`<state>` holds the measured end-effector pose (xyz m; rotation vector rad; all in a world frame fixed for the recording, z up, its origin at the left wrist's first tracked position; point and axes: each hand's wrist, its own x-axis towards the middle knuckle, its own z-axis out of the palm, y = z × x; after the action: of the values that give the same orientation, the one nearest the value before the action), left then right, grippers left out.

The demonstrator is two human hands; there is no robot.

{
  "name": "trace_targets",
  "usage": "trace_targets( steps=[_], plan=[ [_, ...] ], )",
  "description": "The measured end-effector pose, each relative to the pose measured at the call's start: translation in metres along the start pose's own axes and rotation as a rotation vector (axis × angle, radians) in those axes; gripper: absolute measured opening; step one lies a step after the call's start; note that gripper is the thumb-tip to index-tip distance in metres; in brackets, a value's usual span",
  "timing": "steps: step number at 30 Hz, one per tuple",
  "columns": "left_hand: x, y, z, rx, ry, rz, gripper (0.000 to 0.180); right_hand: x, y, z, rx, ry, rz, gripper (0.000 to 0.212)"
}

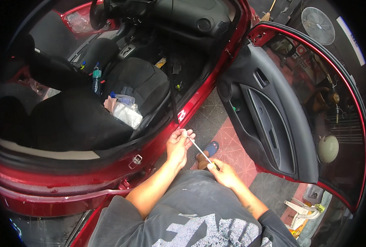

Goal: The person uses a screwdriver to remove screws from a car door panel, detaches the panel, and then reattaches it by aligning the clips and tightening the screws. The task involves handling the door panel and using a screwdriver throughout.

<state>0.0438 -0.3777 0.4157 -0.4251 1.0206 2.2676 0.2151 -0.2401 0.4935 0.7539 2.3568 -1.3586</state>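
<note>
A screwdriver [200,150] with a long thin metal shaft and a yellow-and-black handle slants in front of my body. Its handle sits in my right hand [226,175], the fingers closed round it. At the far end of the shaft is my left hand [178,147], thumb and fingertips pinched together by the tip. Whatever those fingers hold is too small to make out. Both hands are beside the red door sill [195,105] of a car, between the body and the open door [269,111].
On the front seat [144,76] lie a white plastic package [127,115] and a clear bottle with a blue cap [123,99]. Another water bottle [96,78] stands between the seats. A fan [317,25] is beyond the door, and a white clamp-like tool [301,212] lies at lower right.
</note>
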Motion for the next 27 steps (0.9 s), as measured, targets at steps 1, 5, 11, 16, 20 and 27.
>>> trace_targets(
  steps=[1,5,11,16,20,27],
  plan=[
    [0.006,-0.002,0.004,0.027,0.011,0.009,0.016,0.003,-0.010,-0.009,-0.028,-0.009,0.023,0.049],
    [0.035,-0.006,0.030,0.137,-0.024,0.008,0.022,0.034,0.012,-0.036,0.030,-0.028,0.000,0.048],
    [0.097,-0.014,0.117,0.191,-0.176,-0.028,0.026,0.090,0.050,-0.102,0.461,-0.148,-0.019,0.045],
    [0.164,-0.040,0.214,0.185,-0.207,-0.105,0.027,0.149,0.048,-0.156,0.817,-0.091,-0.045,0.029],
    [0.204,-0.046,0.284,0.349,-0.240,-0.089,0.032,0.196,0.029,-0.197,0.679,-0.038,-0.010,0.028],
    [0.267,-0.061,0.347,0.867,-0.442,-0.009,0.022,0.256,0.002,-0.237,0.855,0.070,-0.007,0.024]
  ],
)
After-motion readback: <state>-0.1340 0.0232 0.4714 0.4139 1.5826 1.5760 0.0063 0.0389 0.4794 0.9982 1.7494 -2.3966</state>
